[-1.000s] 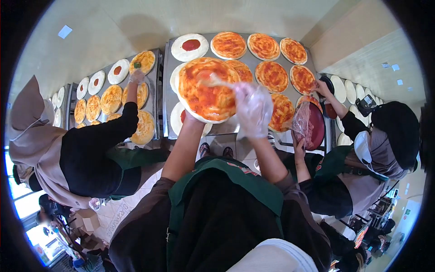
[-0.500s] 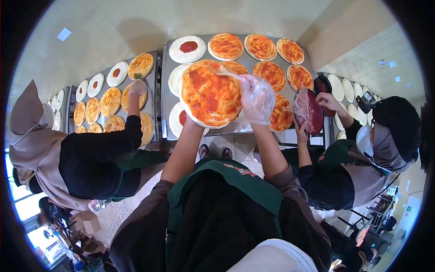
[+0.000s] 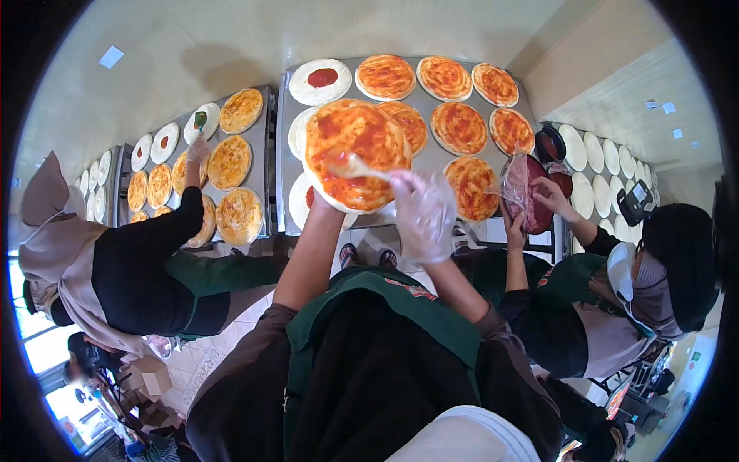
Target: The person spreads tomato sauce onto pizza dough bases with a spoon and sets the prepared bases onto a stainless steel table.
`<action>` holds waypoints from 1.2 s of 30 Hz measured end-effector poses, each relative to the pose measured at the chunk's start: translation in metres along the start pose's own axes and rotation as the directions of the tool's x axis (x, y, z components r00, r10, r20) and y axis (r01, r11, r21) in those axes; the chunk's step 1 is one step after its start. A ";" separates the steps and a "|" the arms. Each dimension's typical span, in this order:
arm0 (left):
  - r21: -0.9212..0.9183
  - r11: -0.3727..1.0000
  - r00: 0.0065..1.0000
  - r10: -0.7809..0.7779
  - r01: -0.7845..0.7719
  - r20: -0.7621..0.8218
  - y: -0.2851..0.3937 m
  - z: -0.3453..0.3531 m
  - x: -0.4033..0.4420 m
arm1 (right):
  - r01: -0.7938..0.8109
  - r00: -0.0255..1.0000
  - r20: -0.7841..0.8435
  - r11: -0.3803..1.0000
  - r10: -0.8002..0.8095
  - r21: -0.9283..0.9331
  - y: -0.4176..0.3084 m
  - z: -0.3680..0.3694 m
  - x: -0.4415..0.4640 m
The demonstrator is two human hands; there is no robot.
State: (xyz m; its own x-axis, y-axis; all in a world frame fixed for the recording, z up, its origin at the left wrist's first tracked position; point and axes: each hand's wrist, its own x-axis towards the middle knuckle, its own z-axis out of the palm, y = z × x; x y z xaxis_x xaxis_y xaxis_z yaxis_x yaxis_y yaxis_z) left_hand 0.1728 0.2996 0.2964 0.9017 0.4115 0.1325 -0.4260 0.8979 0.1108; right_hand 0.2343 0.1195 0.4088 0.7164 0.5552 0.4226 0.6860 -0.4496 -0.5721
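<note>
A round pizza base (image 3: pixel 358 138) covered in red sauce is held up above the metal table, tilted toward me. My left hand (image 3: pixel 329 208) supports it from beneath; the fingers are hidden behind the dough. In a clear plastic glove, my right hand (image 3: pixel 426 212) is closed around the handle of a spoon (image 3: pixel 358 167). The spoon's bowl rests in the sauce on the lower half of the base. Behind it lie more sauced bases (image 3: pixel 458 128) and a plain base (image 3: pixel 320 82) with a red dollop at its centre.
On the left, a co-worker's gloved hand (image 3: pixel 198 150) holds a green-ended utensil over a second table (image 3: pixel 258 173) of bases. At right, another person's hands hold a dark red bowl (image 3: pixel 541 208) with plastic wrap. More pale bases (image 3: pixel 583 196) stand further right.
My right hand has moved down and left, bringing the spoon from the base's upper edge to its lower half. The left co-worker's hand has shifted left to another base.
</note>
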 end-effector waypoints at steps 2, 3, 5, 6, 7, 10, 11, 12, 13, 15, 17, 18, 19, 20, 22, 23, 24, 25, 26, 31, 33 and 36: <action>0.081 0.996 1.000 0.026 -0.026 -0.002 0.004 -0.003 0.002 | 0.006 0.999 0.048 0.999 -0.008 0.038 -0.006 -0.005 -0.006; 0.043 0.999 1.000 0.004 -0.002 -0.030 0.004 0.008 -0.001 | -0.022 0.999 0.023 1.000 0.022 -0.019 0.003 -0.001 0.000; 0.064 0.998 0.999 0.020 -0.018 -0.041 0.004 0.017 -0.003 | -0.124 0.988 -0.088 0.989 0.130 0.080 0.041 0.019 0.022; 0.075 0.997 0.999 0.030 -0.027 -0.044 0.004 0.019 -0.003 | -0.166 0.973 -0.141 0.977 0.185 0.134 0.046 0.022 0.030; 0.097 0.995 0.998 0.044 -0.039 -0.048 0.005 0.017 -0.003 | -0.195 0.963 -0.146 0.958 0.228 0.209 0.048 0.022 0.029; 0.129 0.991 0.997 0.040 -0.032 -0.063 0.007 0.006 -0.002 | -0.188 0.969 -0.116 0.959 0.216 0.213 0.041 0.016 0.019; 0.140 0.990 0.997 0.040 -0.029 -0.071 0.009 0.001 -0.003 | -0.123 0.989 -0.075 0.990 0.128 0.065 0.030 0.007 0.006; 0.152 0.988 0.996 0.038 -0.026 -0.077 0.009 -0.002 -0.005 | -0.046 0.999 -0.022 0.996 0.045 -0.081 0.017 -0.001 -0.007; 0.162 0.986 0.996 0.036 -0.022 -0.083 0.010 -0.002 -0.006 | 0.054 0.998 -0.043 0.997 -0.052 0.059 0.005 -0.006 -0.016; 0.091 0.996 0.997 0.029 -0.022 -0.071 0.011 0.002 -0.010 | 0.024 1.000 -0.009 0.999 -0.024 -0.040 0.008 -0.007 -0.014; 0.045 0.999 0.999 0.021 -0.018 -0.050 0.011 0.007 -0.013 | -0.041 0.991 -0.130 0.989 0.022 -0.145 0.019 0.000 -0.003; 0.051 0.998 0.998 0.028 -0.026 -0.056 0.011 0.007 -0.012 | -0.068 0.983 -0.172 0.996 0.058 -0.054 0.036 0.010 0.005; 0.071 0.997 0.997 0.043 -0.038 -0.066 0.011 0.005 -0.013 | -0.088 0.973 -0.210 0.995 0.094 0.039 0.058 0.018 0.013; 0.102 0.993 0.995 0.062 -0.054 -0.078 0.011 0.003 -0.013 | -0.103 0.961 -0.244 0.986 0.133 0.132 0.068 0.021 0.016; 0.184 0.979 0.987 0.105 -0.082 -0.122 0.011 -0.007 -0.013 | -0.049 0.982 -0.175 0.991 0.071 0.124 0.053 0.009 0.008; 0.223 0.970 0.981 0.129 -0.095 -0.145 0.010 -0.010 -0.012 | 0.013 0.991 -0.134 1.000 -0.011 0.016 0.037 -0.006 0.001; 0.256 0.961 0.974 0.154 -0.109 -0.164 0.009 -0.013 -0.013 | 0.083 0.992 -0.087 0.992 -0.091 -0.090 0.023 -0.018 -0.006; 0.287 0.950 0.967 0.177 -0.120 -0.181 0.008 -0.017 -0.014 | 0.138 0.989 -0.044 0.988 -0.142 -0.076 0.015 -0.023 -0.012; 0.310 0.942 0.961 0.194 -0.127 -0.195 0.006 -0.020 -0.014 | 0.138 0.988 -0.047 0.980 -0.146 -0.143 0.012 -0.028 -0.010; 0.344 0.928 0.948 0.225 -0.140 -0.223 0.005 -0.023 -0.014 | 0.098 0.981 -0.145 0.974 -0.129 -0.203 0.034 -0.036 0.014; 0.320 0.937 0.952 0.218 -0.143 -0.213 0.007 -0.022 -0.012 | 0.086 0.987 -0.116 0.969 -0.115 -0.229 0.028 -0.041 0.012; 0.284 0.949 0.961 0.199 -0.139 -0.191 0.009 -0.018 -0.011 | 0.183 0.969 -0.097 0.927 -0.226 -0.326 0.015 -0.054 0.011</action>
State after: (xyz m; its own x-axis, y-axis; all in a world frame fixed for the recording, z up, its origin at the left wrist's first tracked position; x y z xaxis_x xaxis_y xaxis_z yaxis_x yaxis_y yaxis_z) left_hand 0.1606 0.3056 0.2781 0.7962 0.6037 -0.0391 -0.5507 0.7500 0.3664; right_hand 0.2598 0.0810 0.4427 0.5519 0.5715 0.6073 0.8091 -0.5434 -0.2238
